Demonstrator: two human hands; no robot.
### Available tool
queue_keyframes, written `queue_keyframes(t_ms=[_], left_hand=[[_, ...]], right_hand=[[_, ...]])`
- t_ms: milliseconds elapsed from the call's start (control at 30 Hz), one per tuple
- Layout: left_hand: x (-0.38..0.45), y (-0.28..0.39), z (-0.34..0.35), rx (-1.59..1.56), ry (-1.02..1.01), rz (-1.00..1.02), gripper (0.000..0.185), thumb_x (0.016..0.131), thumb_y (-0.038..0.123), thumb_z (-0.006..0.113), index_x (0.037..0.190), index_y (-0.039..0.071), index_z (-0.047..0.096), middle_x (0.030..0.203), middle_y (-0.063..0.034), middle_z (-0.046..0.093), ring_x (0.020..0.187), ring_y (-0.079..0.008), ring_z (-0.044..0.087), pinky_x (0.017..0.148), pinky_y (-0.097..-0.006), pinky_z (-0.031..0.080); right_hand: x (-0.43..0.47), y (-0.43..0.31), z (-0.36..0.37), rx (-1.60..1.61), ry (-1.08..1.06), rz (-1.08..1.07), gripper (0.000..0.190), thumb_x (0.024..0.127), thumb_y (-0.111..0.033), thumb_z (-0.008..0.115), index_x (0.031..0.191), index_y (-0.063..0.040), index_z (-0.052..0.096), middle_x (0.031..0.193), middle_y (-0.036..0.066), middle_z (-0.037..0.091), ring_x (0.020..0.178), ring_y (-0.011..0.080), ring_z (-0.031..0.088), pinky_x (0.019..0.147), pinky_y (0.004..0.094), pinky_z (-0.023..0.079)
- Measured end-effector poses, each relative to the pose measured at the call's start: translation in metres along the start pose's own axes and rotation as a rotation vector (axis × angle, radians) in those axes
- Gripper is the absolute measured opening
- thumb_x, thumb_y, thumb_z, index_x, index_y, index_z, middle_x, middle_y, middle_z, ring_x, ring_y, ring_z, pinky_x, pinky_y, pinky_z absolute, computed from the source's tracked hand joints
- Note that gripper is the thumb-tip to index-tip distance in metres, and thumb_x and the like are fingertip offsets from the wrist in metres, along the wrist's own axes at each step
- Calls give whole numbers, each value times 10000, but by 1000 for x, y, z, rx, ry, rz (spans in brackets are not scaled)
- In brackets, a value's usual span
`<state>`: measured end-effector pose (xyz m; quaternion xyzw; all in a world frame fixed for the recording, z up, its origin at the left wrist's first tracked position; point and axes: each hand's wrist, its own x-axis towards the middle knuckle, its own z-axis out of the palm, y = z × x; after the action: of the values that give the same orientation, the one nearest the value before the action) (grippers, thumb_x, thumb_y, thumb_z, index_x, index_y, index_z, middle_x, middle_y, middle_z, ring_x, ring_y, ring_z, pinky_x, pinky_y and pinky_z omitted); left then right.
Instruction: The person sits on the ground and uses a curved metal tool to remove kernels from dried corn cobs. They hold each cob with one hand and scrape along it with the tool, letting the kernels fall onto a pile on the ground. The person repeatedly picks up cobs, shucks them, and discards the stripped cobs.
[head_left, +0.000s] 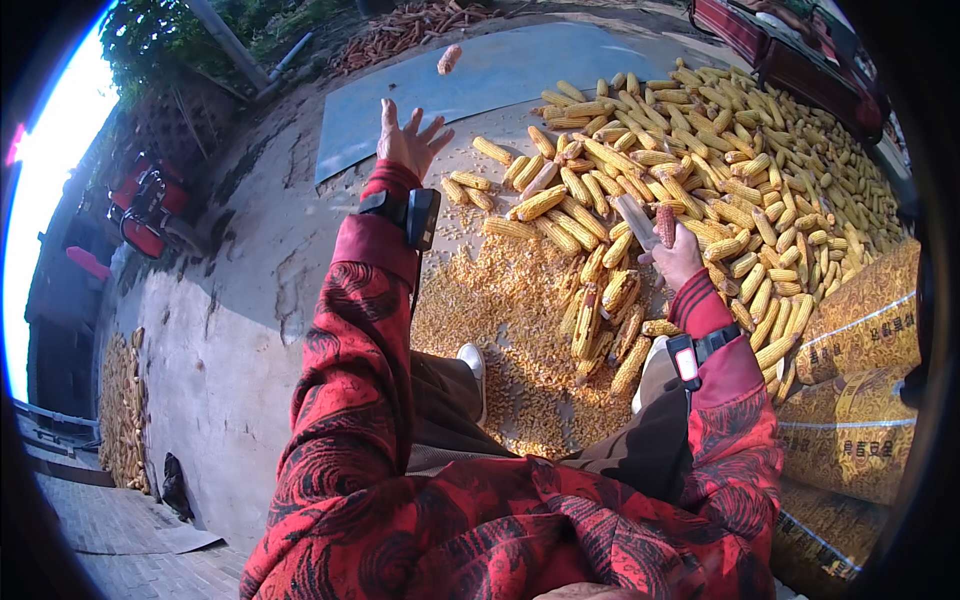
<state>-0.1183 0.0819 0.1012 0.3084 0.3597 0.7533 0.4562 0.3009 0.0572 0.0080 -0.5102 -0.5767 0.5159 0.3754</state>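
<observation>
My left hand (409, 144) is stretched out with its fingers spread and nothing in it. Beyond its fingertips is a stripped corn cob (448, 60), seemingly in mid-air over the blue sheet (390, 90). My right hand (676, 256) grips a reddish bare cob (665, 225). A flat greyish wooden piece (636, 221) projects from the same hand; how it is held is partly hidden. Around that hand lie yellow ears of corn (600, 187), some partly stripped (587, 322) near my feet. Loose kernels (495, 300) cover the ground between my shoes.
A large heap of ears (780, 165) spreads to the right, beside printed sacks (847, 427). Bare cobs (412, 30) are piled at the back. A red vehicle (795, 60) stands far right, a red motor vehicle (150, 202) left. More corn (124, 405) lies far left.
</observation>
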Motion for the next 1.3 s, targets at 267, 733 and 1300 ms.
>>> queue_keyframes(t_ms=[267,733,1300], left_hand=[[-23,-43,-27,399,-63,-396,273,935,189,554,1075,-44,561,1026,-189,674,914,-323,680,772,-400,584],[-171,-341,-92,642,8,-1065,258,906,206,616,1109,53,570,993,-93,664,881,-207,662,695,-345,578],[-260,-474,-85,1451,-258,-1057,982,626,460,790,1305,-101,356,1091,-250,609,955,-305,631,820,-385,506]], right_hand=[[-6,2,-9,-15,-8,6,329,871,-131,579,1107,80,485,964,178,638,761,210,700,364,248,478],[-27,-10,-27,0,82,52,82,821,-54,617,871,1,580,737,81,627,613,151,662,454,252,506],[-30,-12,-40,293,-29,154,257,863,-88,605,1038,83,524,904,197,635,714,238,684,471,261,534]])
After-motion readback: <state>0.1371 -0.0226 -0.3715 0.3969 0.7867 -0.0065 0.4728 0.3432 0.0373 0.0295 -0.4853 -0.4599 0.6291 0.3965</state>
